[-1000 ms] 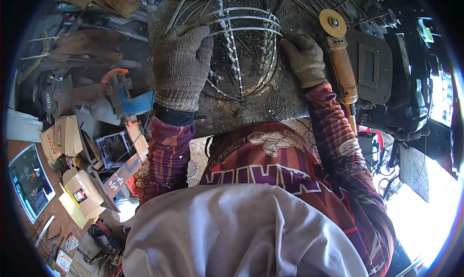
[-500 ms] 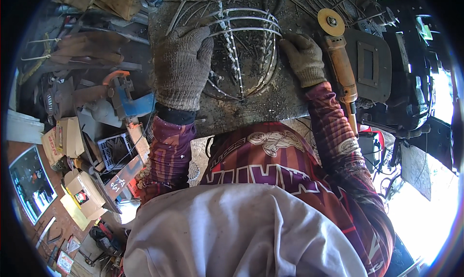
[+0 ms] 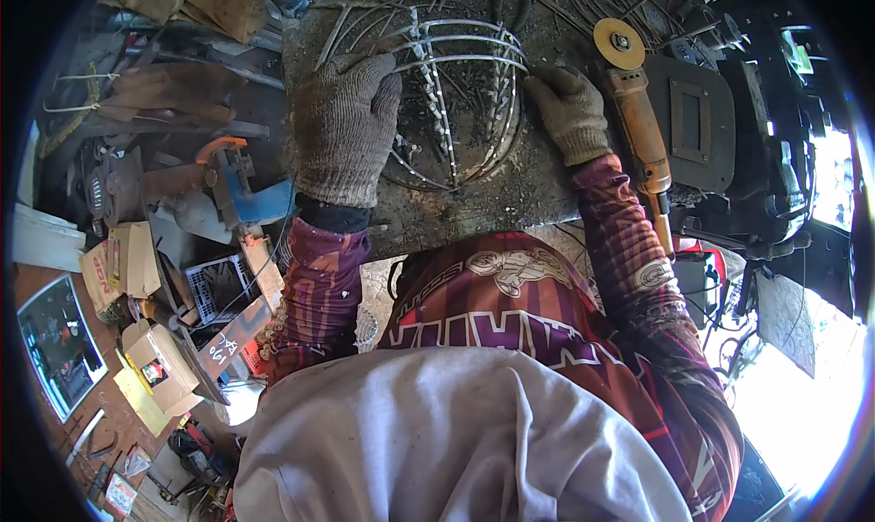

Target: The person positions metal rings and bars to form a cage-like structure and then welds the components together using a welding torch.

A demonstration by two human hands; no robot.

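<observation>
Two gloved hands of mine rest on the domed wire cage of bent, shiny steel rods [image 3: 456,93], which sits on the dark, scarred steel bench [image 3: 492,203] near its middle, closer to the near edge than the far one. My left hand [image 3: 342,125] lies flat with fingers spread over the cage's left ribs, pressing rather than clasping. My right hand [image 3: 570,112] curls against the right rim; whether it actually grips a rod I cannot tell. The orange-handled angle grinder with a yellow disc [image 3: 638,121] lies just beside my right wrist.
</observation>
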